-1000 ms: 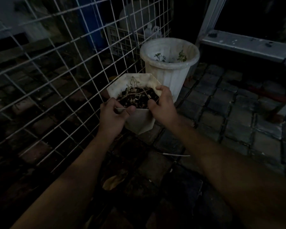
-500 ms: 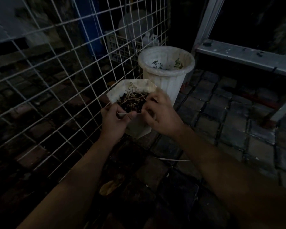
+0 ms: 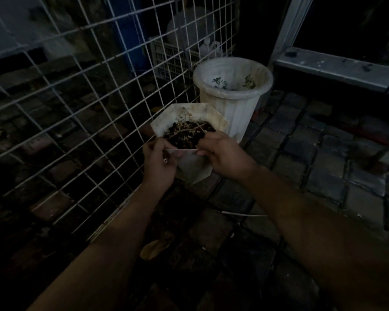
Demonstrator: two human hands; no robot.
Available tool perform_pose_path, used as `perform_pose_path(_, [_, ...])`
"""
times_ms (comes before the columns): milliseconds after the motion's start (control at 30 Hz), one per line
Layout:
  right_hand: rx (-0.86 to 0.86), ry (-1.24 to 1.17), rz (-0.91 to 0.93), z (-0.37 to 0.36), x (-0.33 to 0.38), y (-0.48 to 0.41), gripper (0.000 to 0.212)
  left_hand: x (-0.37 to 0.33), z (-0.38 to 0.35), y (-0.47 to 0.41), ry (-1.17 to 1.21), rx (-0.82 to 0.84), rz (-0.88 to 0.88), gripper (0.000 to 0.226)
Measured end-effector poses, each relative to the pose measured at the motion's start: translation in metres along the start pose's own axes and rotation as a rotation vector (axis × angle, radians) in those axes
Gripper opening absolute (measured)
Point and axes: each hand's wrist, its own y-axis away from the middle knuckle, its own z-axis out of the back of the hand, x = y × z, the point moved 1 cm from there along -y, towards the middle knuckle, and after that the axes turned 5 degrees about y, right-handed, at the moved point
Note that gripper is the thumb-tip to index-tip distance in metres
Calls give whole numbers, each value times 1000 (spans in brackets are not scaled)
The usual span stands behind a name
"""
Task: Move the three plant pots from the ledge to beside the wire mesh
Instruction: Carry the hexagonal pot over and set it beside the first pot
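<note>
- I am holding the hexagonal pot (image 3: 190, 142) in both hands, low over the brick floor (image 3: 312, 158), right beside the wire mesh (image 3: 94, 90).
- My left hand (image 3: 158, 163) is pinching the pot's near rim, thumb on top; my right hand (image 3: 225, 154) is closing its grip on the rim at the right side, fingers curled over the edge.
- The pot is tilting slightly toward me; I cannot tell whether its base is touching the floor yet.
- I am judging this as the set-down step for the second pot: next I should be settling it flat, then letting go with both hands.
- Counting: two pots in view, this one and the round ribbed pot (image 3: 233, 95) standing just behind it against the mesh. A third is not visible.
- The ledge (image 3: 337, 68) at the far right is showing no pot.
</note>
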Motion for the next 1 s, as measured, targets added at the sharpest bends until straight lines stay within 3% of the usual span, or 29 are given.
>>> perform_pose_path(567, [39, 49, -46, -3, -4, 0, 15, -5, 6, -5, -51, 77, 4, 20])
perform_pose_path(667, [119, 140, -19, 6, 0, -2, 12, -2, 13, -8, -90, 103, 6, 37])
perform_pose_path(700, [153, 173, -9, 18, 5, -6, 22, -10, 22, -10, -90, 113, 8, 47])
perform_pose_path(767, [166, 229, 17, 56, 18, -25, 37, -51, 44, -17, -143, 97, -89, 59])
perform_pose_path(900, [-14, 125, -47, 159, 52, -88, 38, -177, 101, -37, -305, 18, -470, 66])
perform_pose_path(1000, [-69, 66, 0, 236, 91, -135, 34, -262, 171, -50, -207, -57, -345, 67])
